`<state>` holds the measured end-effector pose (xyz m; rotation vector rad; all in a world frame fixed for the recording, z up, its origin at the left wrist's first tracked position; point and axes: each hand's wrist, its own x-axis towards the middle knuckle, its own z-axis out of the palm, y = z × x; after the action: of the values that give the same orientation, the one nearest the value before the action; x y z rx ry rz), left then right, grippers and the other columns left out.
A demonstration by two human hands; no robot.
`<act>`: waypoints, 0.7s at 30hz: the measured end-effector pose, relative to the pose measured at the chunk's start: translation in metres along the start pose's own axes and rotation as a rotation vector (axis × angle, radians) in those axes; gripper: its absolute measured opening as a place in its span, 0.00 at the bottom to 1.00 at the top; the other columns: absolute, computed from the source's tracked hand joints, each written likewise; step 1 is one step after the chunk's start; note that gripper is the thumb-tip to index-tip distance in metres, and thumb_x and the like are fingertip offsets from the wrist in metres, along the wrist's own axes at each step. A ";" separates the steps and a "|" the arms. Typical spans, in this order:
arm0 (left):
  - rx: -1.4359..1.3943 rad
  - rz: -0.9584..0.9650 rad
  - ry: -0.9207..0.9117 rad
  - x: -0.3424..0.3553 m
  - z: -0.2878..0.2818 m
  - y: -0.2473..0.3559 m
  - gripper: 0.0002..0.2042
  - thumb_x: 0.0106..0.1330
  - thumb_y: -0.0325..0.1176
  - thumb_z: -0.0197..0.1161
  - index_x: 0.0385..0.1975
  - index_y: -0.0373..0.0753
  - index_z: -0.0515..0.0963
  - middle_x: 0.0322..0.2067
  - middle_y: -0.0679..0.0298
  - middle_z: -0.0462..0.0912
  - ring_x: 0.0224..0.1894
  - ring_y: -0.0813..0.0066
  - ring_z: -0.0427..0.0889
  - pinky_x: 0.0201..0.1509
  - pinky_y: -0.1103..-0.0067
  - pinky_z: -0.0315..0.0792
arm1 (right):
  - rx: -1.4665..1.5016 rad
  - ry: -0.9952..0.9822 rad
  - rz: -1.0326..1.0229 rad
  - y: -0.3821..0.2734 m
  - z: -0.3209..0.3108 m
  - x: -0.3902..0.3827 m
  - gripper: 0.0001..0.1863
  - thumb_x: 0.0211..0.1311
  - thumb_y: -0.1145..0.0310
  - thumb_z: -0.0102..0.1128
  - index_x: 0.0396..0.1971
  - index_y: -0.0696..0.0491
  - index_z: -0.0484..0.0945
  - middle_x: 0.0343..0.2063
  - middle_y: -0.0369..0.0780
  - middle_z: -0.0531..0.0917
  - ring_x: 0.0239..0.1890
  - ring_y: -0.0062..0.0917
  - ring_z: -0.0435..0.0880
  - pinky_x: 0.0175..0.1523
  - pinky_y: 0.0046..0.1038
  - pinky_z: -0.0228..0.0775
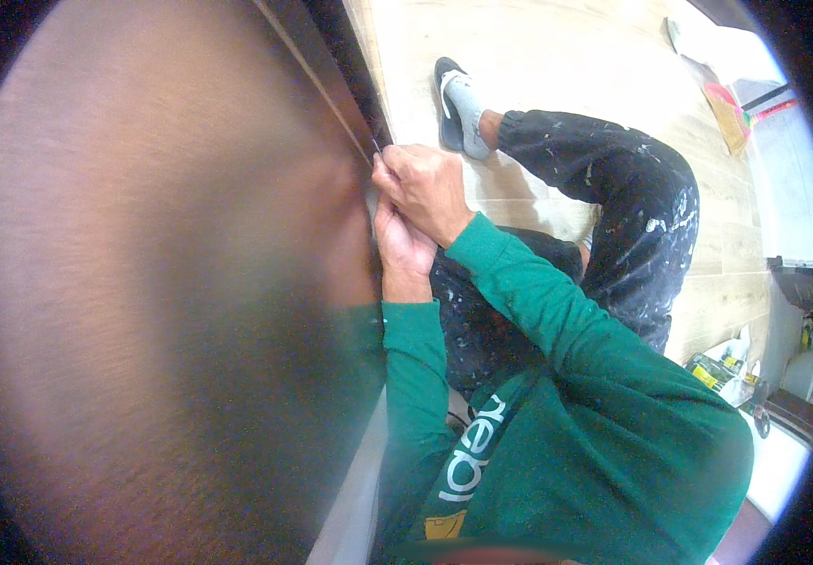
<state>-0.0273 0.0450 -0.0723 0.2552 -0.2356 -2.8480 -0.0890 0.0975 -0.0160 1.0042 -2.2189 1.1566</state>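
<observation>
My right hand is closed in a fist beside the edge of a large brown panel with a smooth, slightly reflective face. A thin, pale, pointed piece shows just past its fingertips, against the panel's dark edge; its kind is too small to tell. Pressed close below is my left hand, its fingers curled up against the right hand and the panel edge. Whatever it grips is hidden. Both arms are in green sleeves.
The brown panel fills the left side. My bent leg in paint-spotted dark trousers and a slippered foot rest on the pale wood floor. A broom head is at the far right; assorted items lie at the near right.
</observation>
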 end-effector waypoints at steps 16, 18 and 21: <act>0.011 -0.005 0.034 0.007 -0.016 -0.002 0.21 0.78 0.48 0.56 0.61 0.39 0.76 0.60 0.63 0.82 0.62 0.67 0.80 0.70 0.67 0.72 | 0.025 0.016 0.007 0.007 0.006 -0.005 0.10 0.60 0.63 0.65 0.24 0.51 0.78 0.22 0.43 0.83 0.27 0.39 0.86 0.32 0.43 0.78; 0.001 -0.008 0.032 0.007 -0.016 -0.003 0.21 0.78 0.48 0.56 0.60 0.39 0.77 0.60 0.63 0.82 0.62 0.67 0.80 0.70 0.67 0.72 | 0.008 0.003 0.011 0.008 0.006 -0.006 0.10 0.60 0.63 0.65 0.24 0.52 0.78 0.22 0.43 0.83 0.27 0.39 0.86 0.32 0.43 0.78; -0.011 -0.018 0.024 0.006 -0.015 -0.003 0.21 0.79 0.47 0.56 0.61 0.40 0.77 0.60 0.64 0.82 0.61 0.68 0.80 0.69 0.68 0.72 | -0.002 -0.007 0.014 0.009 0.007 -0.007 0.10 0.60 0.63 0.65 0.23 0.52 0.78 0.22 0.43 0.83 0.27 0.40 0.86 0.32 0.43 0.78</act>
<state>-0.0309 0.0441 -0.0887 0.2911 -0.2138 -2.8611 -0.0914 0.0983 -0.0289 0.9944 -2.2353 1.1582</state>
